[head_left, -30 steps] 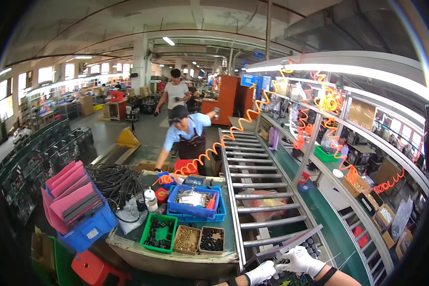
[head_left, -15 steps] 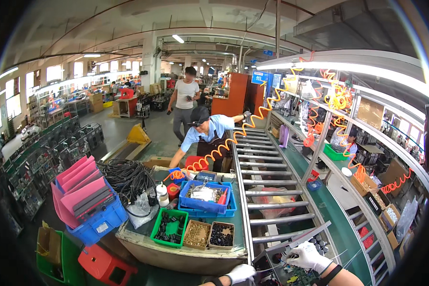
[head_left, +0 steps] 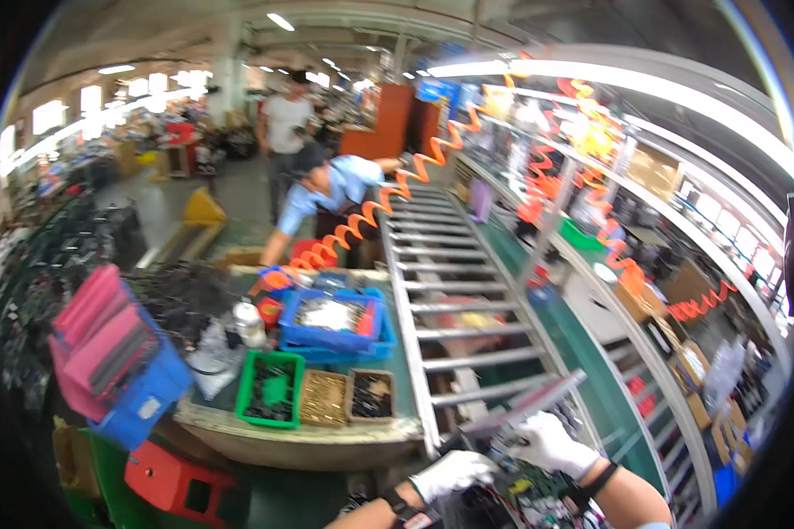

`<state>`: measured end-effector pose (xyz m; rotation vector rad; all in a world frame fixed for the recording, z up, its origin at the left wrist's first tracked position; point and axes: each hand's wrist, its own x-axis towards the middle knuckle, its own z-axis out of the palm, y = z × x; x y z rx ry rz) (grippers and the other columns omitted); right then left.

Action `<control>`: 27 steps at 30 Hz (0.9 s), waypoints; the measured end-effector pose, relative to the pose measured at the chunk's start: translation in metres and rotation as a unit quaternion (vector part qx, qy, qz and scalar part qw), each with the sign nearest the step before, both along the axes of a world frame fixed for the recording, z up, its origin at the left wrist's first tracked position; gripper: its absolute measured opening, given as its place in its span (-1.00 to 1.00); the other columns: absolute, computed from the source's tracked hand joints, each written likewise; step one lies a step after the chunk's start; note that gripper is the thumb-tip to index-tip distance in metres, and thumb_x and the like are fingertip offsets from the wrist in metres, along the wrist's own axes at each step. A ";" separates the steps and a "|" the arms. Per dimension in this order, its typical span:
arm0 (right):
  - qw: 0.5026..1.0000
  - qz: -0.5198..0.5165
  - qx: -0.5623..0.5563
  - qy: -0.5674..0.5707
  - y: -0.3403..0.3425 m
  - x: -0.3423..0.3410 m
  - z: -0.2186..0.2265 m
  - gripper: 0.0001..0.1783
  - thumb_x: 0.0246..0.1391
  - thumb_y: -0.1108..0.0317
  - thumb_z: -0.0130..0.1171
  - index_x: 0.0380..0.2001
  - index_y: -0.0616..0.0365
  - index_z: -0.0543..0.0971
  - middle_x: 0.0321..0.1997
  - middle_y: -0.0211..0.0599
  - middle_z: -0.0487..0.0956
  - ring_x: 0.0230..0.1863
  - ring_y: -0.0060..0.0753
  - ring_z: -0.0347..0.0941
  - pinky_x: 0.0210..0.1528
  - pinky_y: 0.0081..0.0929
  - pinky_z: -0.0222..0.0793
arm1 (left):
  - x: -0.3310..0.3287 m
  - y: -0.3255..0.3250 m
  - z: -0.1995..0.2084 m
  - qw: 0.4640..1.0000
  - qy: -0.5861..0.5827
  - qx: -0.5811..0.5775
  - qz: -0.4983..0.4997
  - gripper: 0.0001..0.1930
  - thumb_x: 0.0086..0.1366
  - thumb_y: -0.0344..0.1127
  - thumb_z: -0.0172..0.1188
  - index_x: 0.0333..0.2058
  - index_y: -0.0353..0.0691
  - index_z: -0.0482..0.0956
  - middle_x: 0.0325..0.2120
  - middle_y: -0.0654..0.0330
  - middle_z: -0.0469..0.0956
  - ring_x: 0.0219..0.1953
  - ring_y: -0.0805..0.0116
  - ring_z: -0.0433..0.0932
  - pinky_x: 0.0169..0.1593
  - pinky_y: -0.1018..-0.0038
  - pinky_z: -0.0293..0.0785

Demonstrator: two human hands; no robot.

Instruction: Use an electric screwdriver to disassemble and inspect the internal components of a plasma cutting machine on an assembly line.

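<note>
Both my hands wear white gloves and work over an open electronics unit (head_left: 538, 498) with circuit boards and loose wires inside. My right hand (head_left: 551, 443) is at the unit's far side, near its raised panel (head_left: 538, 398), fingers curled together. My left hand (head_left: 450, 474) is at the unit's left edge with its fingers drawn together and pointing towards the right hand. Motion blur and the fingers themselves hide what either hand holds.
A roller conveyor (head_left: 478, 334) runs away ahead. On the left bench stand a green bin (head_left: 245, 388) of black parts, a box of brass-coloured parts (head_left: 324, 397) and blue trays (head_left: 326, 337). A co-worker (head_left: 331, 185) leans over the bench; orange coiled hoses (head_left: 388, 199) hang above.
My left hand has come up and further into view, closer to the right hand. The whole view has swung, shifting the scene leftward. My right hand stays at the unit.
</note>
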<state>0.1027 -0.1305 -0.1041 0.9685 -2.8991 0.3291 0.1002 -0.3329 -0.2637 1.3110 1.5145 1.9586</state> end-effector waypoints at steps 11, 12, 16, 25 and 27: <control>0.996 -0.058 0.037 0.050 -0.014 -0.003 -0.006 -0.77 -0.22 0.28 0.31 -0.48 0.20 0.60 -0.46 -0.07 0.55 -0.34 0.00 0.51 -0.27 -0.18 0.40 | 0.008 0.022 0.038 0.919 -0.368 -0.037 0.135 -0.67 0.32 -0.39 -0.02 0.02 -0.32 0.49 -0.46 0.18 0.61 -0.50 0.57 0.48 -0.44 0.67 0.33; 0.995 -0.068 0.048 0.054 -0.015 -0.002 -0.008 -0.77 -0.24 0.29 0.31 -0.48 0.20 0.60 -0.46 -0.07 0.55 -0.33 0.02 0.51 -0.26 -0.17 0.40 | 0.010 0.020 0.036 0.915 -0.381 -0.011 0.131 -0.67 0.32 -0.39 -0.03 0.02 -0.34 0.49 -0.47 0.17 0.61 -0.47 0.55 0.51 -0.40 0.65 0.36; 0.992 -0.060 0.030 0.106 -0.032 -0.002 0.000 -0.72 -0.28 0.20 0.30 -0.74 0.18 0.52 -0.64 -0.08 0.50 -0.45 0.00 0.50 -0.36 -0.13 0.37 | 0.020 0.015 0.044 0.930 -0.335 0.015 0.147 -0.63 0.31 -0.32 0.04 0.05 -0.34 0.47 -0.50 0.27 0.59 -0.61 0.71 0.31 -0.57 0.73 0.19; 0.984 -0.045 0.063 0.159 -0.028 0.000 -0.008 -0.74 -0.38 0.20 0.32 -0.62 0.12 0.54 -0.54 -0.19 0.52 -0.39 -0.07 0.47 -0.18 -0.12 0.31 | -0.009 0.040 0.028 0.880 -0.471 0.055 0.011 -0.83 0.32 -0.38 0.01 -0.18 -0.28 0.52 -0.55 0.31 0.49 -0.73 0.71 0.14 -0.67 0.71 0.06; 0.986 -0.050 0.090 0.132 -0.027 0.002 -0.005 -0.72 -0.34 0.20 0.30 -0.52 0.12 0.56 -0.49 -0.20 0.53 -0.34 -0.07 0.48 -0.15 -0.13 0.31 | -0.016 0.052 0.014 0.819 -0.560 0.106 -0.066 -0.88 0.31 -0.37 0.04 -0.27 -0.27 0.50 -0.60 0.34 0.41 -0.76 0.68 0.12 -0.69 0.68 0.05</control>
